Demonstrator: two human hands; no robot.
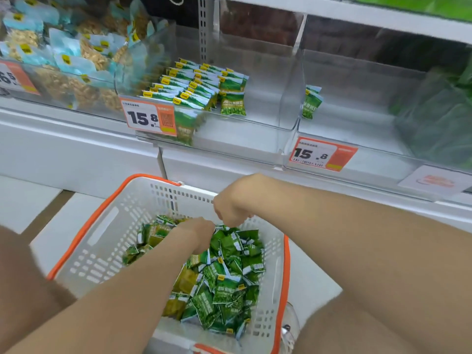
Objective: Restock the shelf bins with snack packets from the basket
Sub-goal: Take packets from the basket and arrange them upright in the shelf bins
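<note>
A white basket with an orange rim (107, 221) stands on the floor below the shelf and holds several loose green snack packets (229, 284). My left hand (198, 235) reaches down into the pile; its fingers are hidden among the packets. Just above the basket's far side, my right hand (231, 209) hovers with curled fingers and nothing visible in them. On the shelf, a clear middle bin (258, 125) holds neat rows of the same green packets (196, 88) in its left half. The clear bin to its right (357, 129) has a few green packets (312, 100) at its left wall.
A bin of blue-topped nut packets (63, 60) fills the shelf's left. Orange price tags marked 15.8 (149, 118) (321, 154) hang on the bin fronts. A dark green reflection (434, 118) shows at the far right. An upper shelf edge (357, 16) overhangs the bins.
</note>
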